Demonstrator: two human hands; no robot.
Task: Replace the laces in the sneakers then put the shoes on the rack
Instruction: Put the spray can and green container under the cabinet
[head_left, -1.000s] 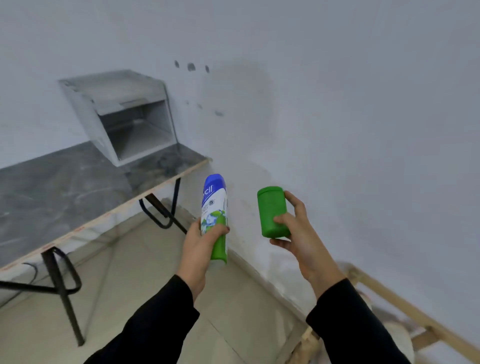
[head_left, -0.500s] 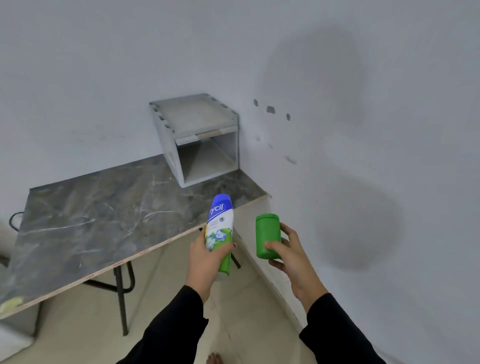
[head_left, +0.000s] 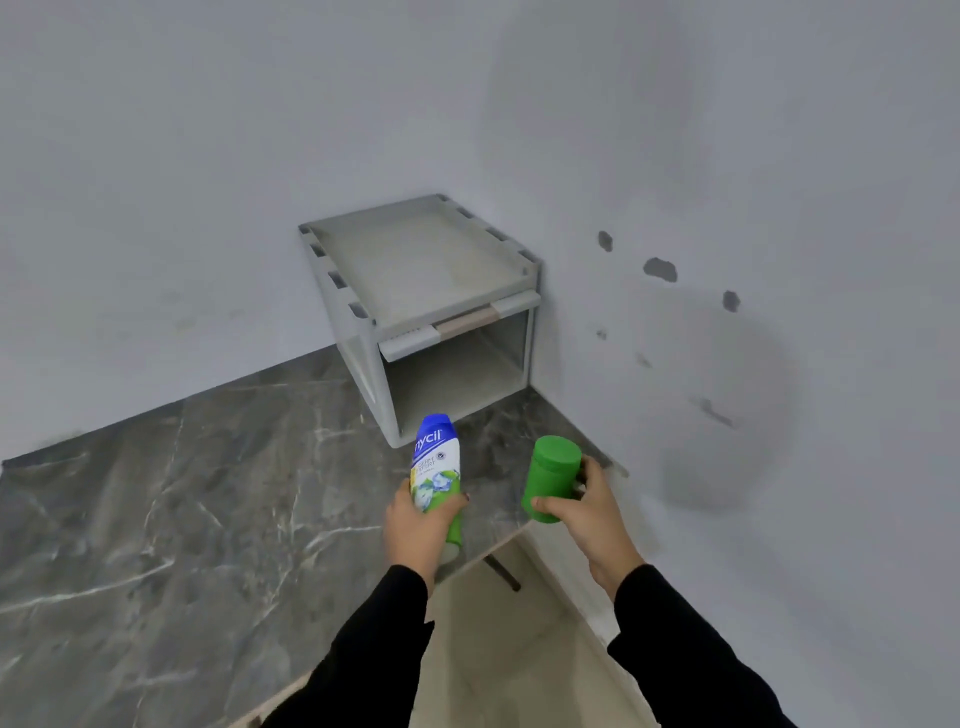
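My left hand (head_left: 415, 530) grips a blue, white and green powder bottle (head_left: 435, 467), held upside down over the near right corner of the table. My right hand (head_left: 587, 514) holds the bottle's green cap (head_left: 551, 479) just to the right of the bottle, a short gap between them. A grey open-fronted box rack (head_left: 431, 270) stands on the table at the far right corner against the wall, its inside bare. No sneakers or laces are in view.
The dark marble-patterned table (head_left: 182, 519) fills the left and centre, with a pale wooden edge along its near side. White walls meet behind the rack; the right wall has a few chipped spots (head_left: 660, 269). Beige floor tiles (head_left: 498, 649) show between my sleeves.
The view has swung left and closer to the table, so the rack now sits centre and larger. Both hands, still holding bottle and cap, have come over the table's corner.
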